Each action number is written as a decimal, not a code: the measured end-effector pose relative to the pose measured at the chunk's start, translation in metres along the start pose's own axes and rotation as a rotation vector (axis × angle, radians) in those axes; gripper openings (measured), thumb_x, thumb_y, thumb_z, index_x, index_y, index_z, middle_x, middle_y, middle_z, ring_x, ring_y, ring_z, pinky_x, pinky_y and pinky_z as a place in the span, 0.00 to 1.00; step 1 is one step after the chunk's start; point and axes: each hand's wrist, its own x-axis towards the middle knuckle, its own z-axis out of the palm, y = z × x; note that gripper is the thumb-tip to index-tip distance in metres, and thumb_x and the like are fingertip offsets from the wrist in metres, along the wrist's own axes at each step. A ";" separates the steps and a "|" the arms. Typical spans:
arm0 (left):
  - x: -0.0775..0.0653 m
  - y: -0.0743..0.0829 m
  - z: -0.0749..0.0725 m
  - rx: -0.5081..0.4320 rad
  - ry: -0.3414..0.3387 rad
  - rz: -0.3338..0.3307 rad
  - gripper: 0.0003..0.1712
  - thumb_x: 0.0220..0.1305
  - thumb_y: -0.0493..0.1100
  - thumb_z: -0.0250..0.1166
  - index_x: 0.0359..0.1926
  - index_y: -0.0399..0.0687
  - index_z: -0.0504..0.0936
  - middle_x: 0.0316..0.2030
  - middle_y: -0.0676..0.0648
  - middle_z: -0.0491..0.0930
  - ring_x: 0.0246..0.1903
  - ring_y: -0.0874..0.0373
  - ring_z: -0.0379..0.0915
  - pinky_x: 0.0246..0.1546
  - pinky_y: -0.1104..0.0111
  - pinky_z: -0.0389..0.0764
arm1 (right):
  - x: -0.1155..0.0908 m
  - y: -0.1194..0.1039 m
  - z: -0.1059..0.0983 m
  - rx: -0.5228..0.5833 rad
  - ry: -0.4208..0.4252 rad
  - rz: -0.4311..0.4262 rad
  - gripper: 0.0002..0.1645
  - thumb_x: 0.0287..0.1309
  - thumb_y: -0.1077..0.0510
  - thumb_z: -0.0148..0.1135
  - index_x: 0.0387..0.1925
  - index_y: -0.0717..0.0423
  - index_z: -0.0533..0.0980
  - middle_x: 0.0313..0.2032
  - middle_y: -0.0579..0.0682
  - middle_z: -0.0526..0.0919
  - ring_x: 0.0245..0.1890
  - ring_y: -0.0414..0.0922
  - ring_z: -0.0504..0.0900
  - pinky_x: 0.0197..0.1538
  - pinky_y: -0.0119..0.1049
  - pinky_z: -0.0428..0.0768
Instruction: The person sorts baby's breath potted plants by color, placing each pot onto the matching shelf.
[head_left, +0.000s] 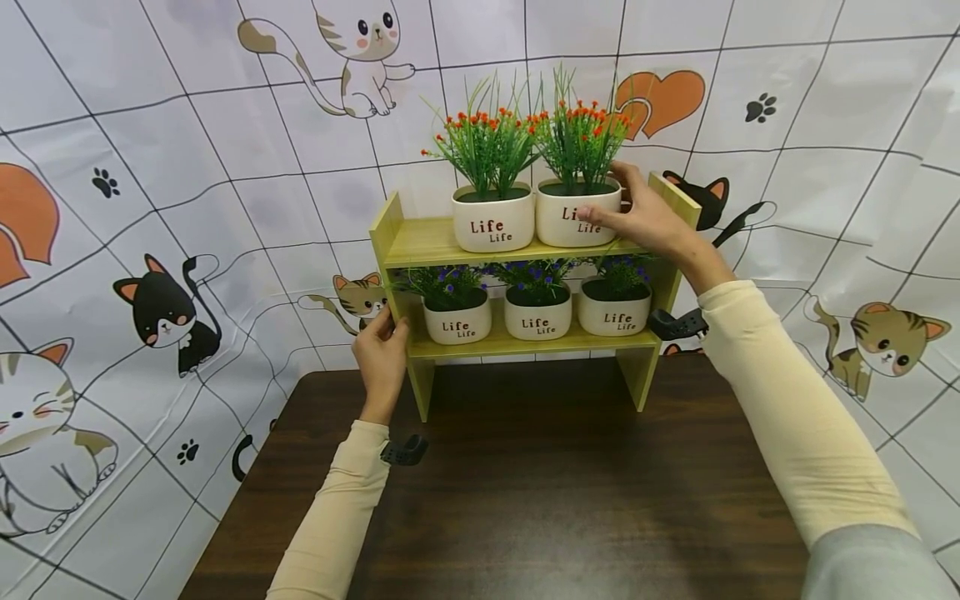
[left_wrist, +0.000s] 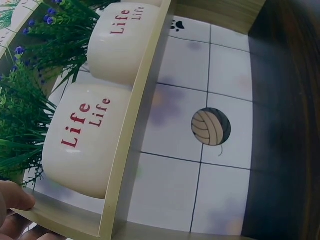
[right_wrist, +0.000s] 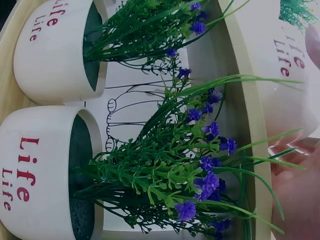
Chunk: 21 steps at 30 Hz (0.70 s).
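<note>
In the head view, a small wooden two-tier shelf (head_left: 420,242) stands on a dark table. My left hand (head_left: 381,358) pinches its left side panel, and the thumb (left_wrist: 19,196) shows over the panel's inner side in the left wrist view. On the upper tier, my right hand (head_left: 652,218) grips the right-hand white flowerpot (head_left: 555,212) of orange flowers, thumb across its front and fingers round its right end. Beside it sits a matching orange-flowered pot (head_left: 491,225). In the right wrist view the right hand (right_wrist: 295,195) is only partly visible, beyond the upper board.
Three white pots with purple flowers stand on the lower tier: left (head_left: 457,323), middle (head_left: 537,318) and right (head_left: 615,312). The dark wooden table (head_left: 525,500) extends in front. A cat-patterned tiled wall covering (head_left: 255,208) rises close behind the shelf.
</note>
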 end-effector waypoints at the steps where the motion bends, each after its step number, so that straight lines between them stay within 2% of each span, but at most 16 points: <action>1: 0.000 0.000 0.000 -0.004 0.000 -0.003 0.22 0.74 0.33 0.65 0.66 0.35 0.82 0.56 0.32 0.86 0.56 0.42 0.87 0.46 0.80 0.82 | -0.002 0.000 0.000 -0.004 0.015 -0.006 0.62 0.72 0.37 0.61 0.87 0.50 0.36 0.87 0.58 0.41 0.84 0.67 0.50 0.81 0.66 0.56; 4: 0.000 0.000 0.000 -0.009 0.001 -0.014 0.23 0.74 0.34 0.65 0.67 0.35 0.81 0.57 0.32 0.86 0.57 0.42 0.87 0.52 0.70 0.85 | -0.008 -0.002 0.000 0.008 0.074 -0.018 0.58 0.73 0.37 0.61 0.87 0.51 0.40 0.85 0.58 0.49 0.83 0.65 0.54 0.82 0.63 0.57; 8: -0.001 0.001 0.000 -0.018 0.001 -0.024 0.23 0.74 0.34 0.65 0.67 0.34 0.81 0.59 0.32 0.85 0.58 0.42 0.86 0.55 0.59 0.84 | -0.017 -0.005 -0.001 0.028 0.151 -0.046 0.55 0.74 0.38 0.61 0.86 0.52 0.45 0.82 0.58 0.58 0.81 0.62 0.61 0.81 0.60 0.60; 15: -0.001 0.000 0.001 -0.024 0.006 -0.034 0.23 0.74 0.34 0.66 0.68 0.35 0.81 0.60 0.33 0.84 0.59 0.43 0.86 0.56 0.62 0.84 | -0.034 -0.011 -0.005 -0.021 0.286 -0.130 0.45 0.75 0.42 0.63 0.82 0.57 0.57 0.73 0.62 0.71 0.71 0.62 0.72 0.76 0.57 0.68; 17: -0.002 0.000 0.001 -0.025 0.010 -0.043 0.23 0.74 0.35 0.66 0.68 0.35 0.81 0.59 0.33 0.85 0.59 0.43 0.86 0.56 0.63 0.85 | -0.038 -0.011 -0.006 -0.036 0.330 -0.147 0.41 0.76 0.43 0.62 0.80 0.56 0.61 0.70 0.61 0.74 0.67 0.56 0.76 0.74 0.52 0.71; 21: -0.002 0.001 0.001 -0.031 0.023 -0.062 0.23 0.73 0.35 0.68 0.67 0.35 0.82 0.59 0.33 0.85 0.59 0.43 0.86 0.56 0.63 0.85 | -0.048 -0.010 -0.007 -0.057 0.428 -0.183 0.33 0.75 0.46 0.64 0.72 0.57 0.71 0.57 0.53 0.82 0.53 0.38 0.79 0.62 0.33 0.76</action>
